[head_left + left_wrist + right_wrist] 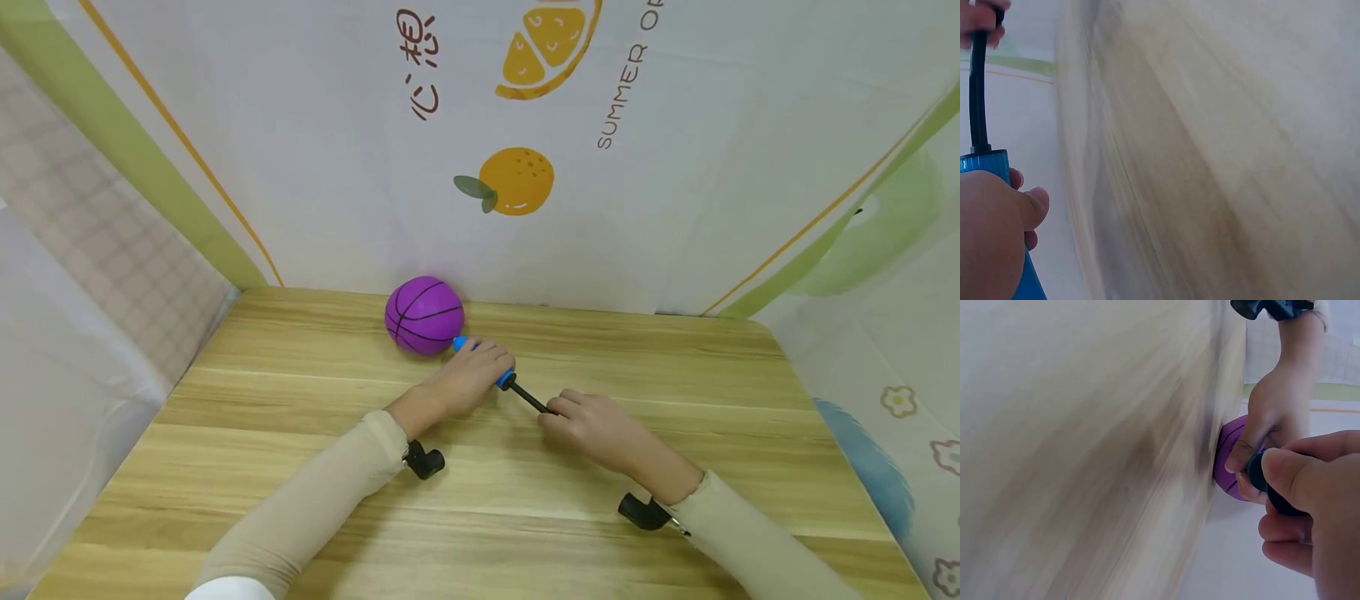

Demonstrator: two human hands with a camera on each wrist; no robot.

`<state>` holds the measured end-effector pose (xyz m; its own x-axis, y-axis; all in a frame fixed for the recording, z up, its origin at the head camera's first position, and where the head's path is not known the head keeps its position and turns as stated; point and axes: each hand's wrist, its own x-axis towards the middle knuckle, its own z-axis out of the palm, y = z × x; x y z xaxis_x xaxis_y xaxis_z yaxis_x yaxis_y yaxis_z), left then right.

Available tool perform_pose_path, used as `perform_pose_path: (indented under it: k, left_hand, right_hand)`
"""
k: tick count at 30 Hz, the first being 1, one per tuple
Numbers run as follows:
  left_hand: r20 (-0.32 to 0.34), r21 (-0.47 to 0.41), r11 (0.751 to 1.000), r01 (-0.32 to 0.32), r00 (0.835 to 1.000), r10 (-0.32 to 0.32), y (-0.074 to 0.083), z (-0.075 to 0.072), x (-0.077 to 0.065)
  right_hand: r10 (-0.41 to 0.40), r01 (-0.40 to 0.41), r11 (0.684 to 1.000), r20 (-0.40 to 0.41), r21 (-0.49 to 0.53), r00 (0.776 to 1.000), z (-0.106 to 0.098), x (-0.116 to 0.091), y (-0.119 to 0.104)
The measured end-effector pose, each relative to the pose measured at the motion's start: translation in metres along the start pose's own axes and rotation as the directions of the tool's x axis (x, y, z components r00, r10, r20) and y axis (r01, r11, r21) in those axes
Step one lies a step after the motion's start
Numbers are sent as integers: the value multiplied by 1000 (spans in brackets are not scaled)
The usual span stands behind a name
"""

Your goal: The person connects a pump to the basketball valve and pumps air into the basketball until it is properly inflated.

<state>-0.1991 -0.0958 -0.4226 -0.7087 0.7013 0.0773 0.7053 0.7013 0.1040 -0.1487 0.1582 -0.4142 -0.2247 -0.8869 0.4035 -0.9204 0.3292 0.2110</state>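
A purple toy basketball (424,315) with black lines sits near the table's back edge. Just to its lower right, my left hand (472,377) grips the blue barrel (986,164) of a small hand pump. The barrel's blue end (459,342) points at the ball; whether it joins the ball is unclear. A black rod (529,397) extends from the barrel's other end toward my right hand (600,432). In the right wrist view, that hand's thumb and fingers hold the black handle (1286,505), partly covering it. Behind it the ball (1227,440) is partly hidden by my left hand.
The wood-grain table (480,517) lies under both arms. A white curtain (337,183) printed with oranges hangs right behind it, and more cloth (862,350) hangs at the sides. Small black cameras (425,461) are strapped to both wrists.
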Motion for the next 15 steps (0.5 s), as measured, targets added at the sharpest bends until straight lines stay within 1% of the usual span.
perform_pose_path:
  k: [3,10,15]
  left_hand:
    - [-4,-8,1000,-2,1000,2,-1,-1,-1]
    - [-50,20,1000,-16,999,17,-6,-2,0]
    - [-37,9,1000,-12,999,12,-4,-2,2]
  right_hand:
    - [3,-3,1000,-5,10,1000,-8,-8,-3]
    - [19,-18,1000,-45,18,999,-19,-19,-8]
    - [19,-18,1000,-55,14,998,-19,-20,-7]
